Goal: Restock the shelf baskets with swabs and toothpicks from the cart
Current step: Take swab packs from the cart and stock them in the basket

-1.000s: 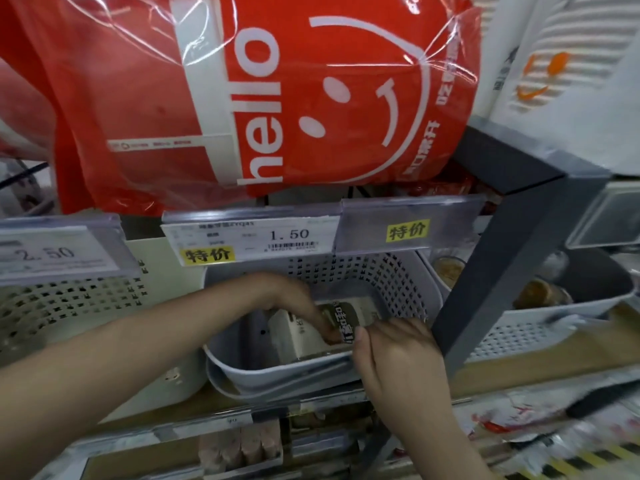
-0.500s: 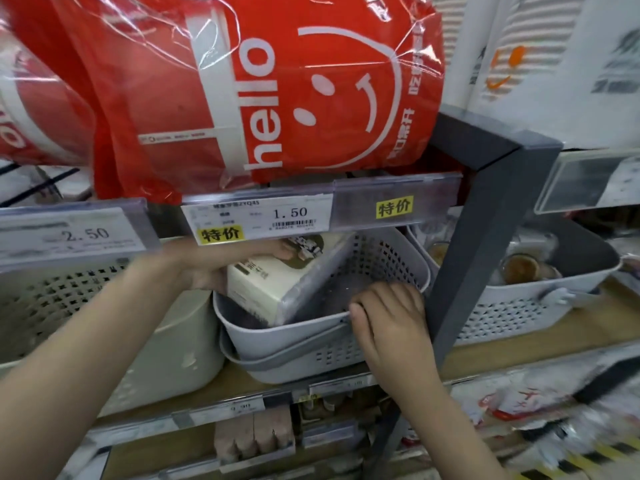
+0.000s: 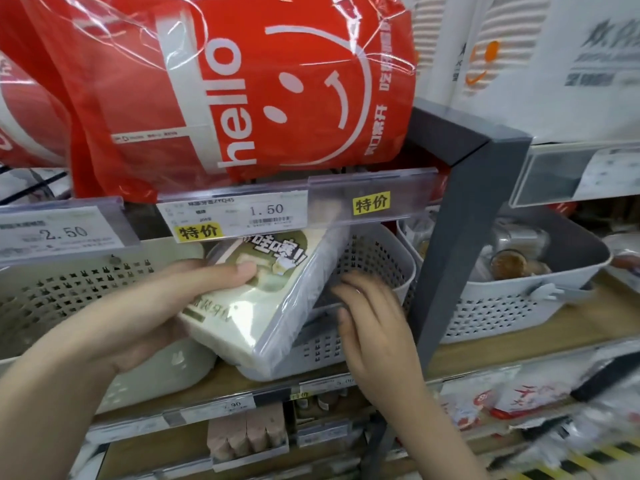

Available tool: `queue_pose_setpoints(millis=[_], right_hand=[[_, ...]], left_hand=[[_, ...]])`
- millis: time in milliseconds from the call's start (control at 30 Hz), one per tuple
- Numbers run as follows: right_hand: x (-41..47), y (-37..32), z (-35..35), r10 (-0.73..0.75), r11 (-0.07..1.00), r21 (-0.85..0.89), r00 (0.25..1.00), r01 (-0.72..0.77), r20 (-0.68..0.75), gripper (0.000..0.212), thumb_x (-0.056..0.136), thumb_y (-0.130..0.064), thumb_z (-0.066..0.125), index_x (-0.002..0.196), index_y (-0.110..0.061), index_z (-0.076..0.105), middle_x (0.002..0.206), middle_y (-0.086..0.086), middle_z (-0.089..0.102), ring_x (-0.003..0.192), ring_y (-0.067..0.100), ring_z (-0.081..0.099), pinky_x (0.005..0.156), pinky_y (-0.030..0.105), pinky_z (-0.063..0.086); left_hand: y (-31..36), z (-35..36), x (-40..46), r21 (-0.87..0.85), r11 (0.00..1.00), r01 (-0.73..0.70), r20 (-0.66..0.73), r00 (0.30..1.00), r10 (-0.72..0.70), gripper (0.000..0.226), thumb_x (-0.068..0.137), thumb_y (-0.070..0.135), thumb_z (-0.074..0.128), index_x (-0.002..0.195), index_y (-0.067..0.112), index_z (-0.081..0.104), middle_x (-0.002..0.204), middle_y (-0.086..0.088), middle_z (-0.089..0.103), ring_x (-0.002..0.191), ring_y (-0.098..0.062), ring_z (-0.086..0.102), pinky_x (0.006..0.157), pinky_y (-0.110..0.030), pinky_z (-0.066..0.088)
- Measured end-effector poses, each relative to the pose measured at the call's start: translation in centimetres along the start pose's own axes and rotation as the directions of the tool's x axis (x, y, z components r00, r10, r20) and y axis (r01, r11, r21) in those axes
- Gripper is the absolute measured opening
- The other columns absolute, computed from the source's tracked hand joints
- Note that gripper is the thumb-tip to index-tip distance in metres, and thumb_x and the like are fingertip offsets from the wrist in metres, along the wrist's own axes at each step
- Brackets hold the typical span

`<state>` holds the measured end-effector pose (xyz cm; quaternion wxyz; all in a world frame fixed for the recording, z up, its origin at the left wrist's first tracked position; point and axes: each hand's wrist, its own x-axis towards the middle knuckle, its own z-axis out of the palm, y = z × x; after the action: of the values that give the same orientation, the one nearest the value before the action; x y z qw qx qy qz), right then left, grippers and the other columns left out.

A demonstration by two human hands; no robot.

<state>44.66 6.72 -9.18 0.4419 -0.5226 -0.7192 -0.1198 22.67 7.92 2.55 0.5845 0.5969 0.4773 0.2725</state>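
A shopworker's left hand [image 3: 152, 317] grips a clear-wrapped pack [image 3: 263, 299] of what is probably swabs or toothpicks, thumb across its printed top and fingers hidden beneath, holding it tilted over the front left rim of the grey perforated basket [image 3: 377, 258] on the shelf; the slant looks chosen so that the pack clears the low price rail [image 3: 311, 206] hanging just above the basket. The right hand [image 3: 374, 323], blurred, lies against the front of that basket with its fingers loosely spread and nothing in them, apparently steadying it or drawing it forward to make room. The pack sits partly inside the basket's mouth and partly out over its front edge, so whether it is on its way in or out cannot be told. Left of the basket stands a cream basket [image 3: 86, 292], right of it, beyond a dark shelf upright [image 3: 460, 244], a white basket [image 3: 540, 299] holding jars. A red bag [image 3: 242, 84] printed "hello" hangs above the basket
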Motion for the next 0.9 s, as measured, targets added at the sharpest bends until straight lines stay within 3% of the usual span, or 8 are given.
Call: queue_pose_setpoints(millis=[133, 267, 400, 533, 700, 733, 800, 900], right_hand=[[-1.2, -0.4, -3.2, -0.066, 0.989, 0.133, 0.998, 0.063, 0.016, 0.026, 0.089, -0.005, 0.048, 0.107, -0.002, 0.066, 0.111, 0.008, 0.063, 0.105, 0.020, 0.058, 0.091, 0.031, 0.047], [-2.1, 1.9, -7.4, -0.034, 0.960, 0.279, 0.999, 0.026, 0.025, 0.024, 0.093, -0.011, 0.045, 0.099, -0.005, 0.067, 0.095, 0.001, 0.065, 0.089, 0.012, 0.061, 0.076, 0.023, 0.050], [-1.8, 6.3, -10.6, 0.112, 0.956, 0.267, 0.992, -0.126, 0.065, 0.025, 0.095, -0.020, 0.043, 0.100, -0.014, 0.067, 0.087, -0.008, 0.064, 0.084, 0.001, 0.060, 0.070, 0.018, 0.048], [-1.0, 10.5, -12.9, 0.212, 0.943, 0.244, 0.974, -0.226, 0.085, 0.025, 0.092, -0.026, 0.042, 0.095, -0.019, 0.066, 0.086, -0.014, 0.064, 0.085, -0.002, 0.060, 0.070, 0.013, 0.046], [0.3, 15.3, -15.3, 0.288, 0.925, 0.234, 0.955, -0.298, 0.076, 0.017, 0.090, -0.017, 0.048, 0.092, -0.020, 0.064, 0.087, -0.013, 0.065, 0.084, 0.000, 0.060, 0.073, 0.010, 0.045], [0.8, 16.4, -15.8, 0.301, 0.925, 0.216, 0.950, -0.312, 0.084, 0.017, 0.089, -0.016, 0.048, 0.092, -0.020, 0.064, 0.086, -0.014, 0.064, 0.083, 0.000, 0.058, 0.071, 0.007, 0.043], [1.7, 18.6, -16.6, 0.319, 0.927, 0.162, 0.939, -0.337, 0.127, 0.017, 0.090, -0.010, 0.050, 0.093, -0.017, 0.065, 0.086, -0.012, 0.063, 0.082, 0.002, 0.056, 0.068, 0.004, 0.040], [3.2, 21.8, -17.1, 0.362, 0.925, 0.038, 0.907, -0.378, 0.215, 0.019, 0.088, -0.001, 0.055, 0.102, -0.008, 0.065, 0.096, 0.001, 0.064, 0.088, 0.016, 0.058, 0.068, 0.012, 0.038]], left_hand=[[-0.1, 1.2, 0.2, -0.038, 0.999, -0.022, -0.132, 0.991, 0.017, 0.074, 0.004, 0.071, 0.080, 0.070, 0.036, 0.075, 0.073, 0.001, 0.074, 0.063, -0.010, 0.070, 0.067, -0.037, 0.048], [-0.5, 4.2, -0.2, -0.044, 0.998, -0.040, -0.242, 0.970, 0.028, 0.096, -0.003, 0.070, 0.078, 0.077, 0.016, 0.071, 0.068, 0.001, 0.073, 0.057, -0.009, 0.068, 0.065, -0.035, 0.046], [-0.4, 7.2, -0.7, -0.152, 0.987, -0.054, -0.310, 0.951, 0.004, 0.067, 0.029, 0.046, 0.086, 0.086, 0.013, 0.071, 0.069, -0.004, 0.073, 0.061, -0.016, 0.069, 0.069, -0.037, 0.043], [-1.0, 9.7, -0.7, -0.179, 0.979, -0.102, -0.436, 0.900, 0.014, 0.091, 0.021, 0.063, 0.085, 0.097, 0.016, 0.067, 0.084, -0.004, 0.075, 0.065, -0.013, 0.071, 0.069, -0.038, 0.046], [-2.1, 13.3, -0.7, -0.300, 0.931, -0.209, -0.497, 0.867, 0.034, 0.042, 0.050, 0.044, 0.081, 0.088, 0.027, 0.074, 0.082, 0.001, 0.075, 0.062, -0.010, 0.070, 0.075, -0.041, 0.049], [-2.3, 13.9, -0.8, -0.309, 0.929, -0.205, -0.486, 0.873, 0.031, 0.046, 0.054, 0.039, 0.081, 0.095, 0.020, 0.072, 0.079, -0.002, 0.074, 0.057, -0.013, 0.069, 0.069, -0.040, 0.052], [-2.9, 15.0, -0.9, -0.292, 0.939, -0.184, -0.482, 0.876, 0.022, 0.084, 0.036, 0.056, 0.087, 0.103, 0.010, 0.066, 0.078, -0.006, 0.073, 0.053, -0.016, 0.067, 0.054, -0.034, 0.052], [-3.5, 16.6, -0.7, -0.319, 0.930, -0.186, -0.529, 0.849, -0.012, 0.106, 0.018, 0.064, 0.086, 0.107, 0.013, 0.063, 0.082, -0.006, 0.074, 0.058, -0.018, 0.068, 0.056, -0.034, 0.053]])
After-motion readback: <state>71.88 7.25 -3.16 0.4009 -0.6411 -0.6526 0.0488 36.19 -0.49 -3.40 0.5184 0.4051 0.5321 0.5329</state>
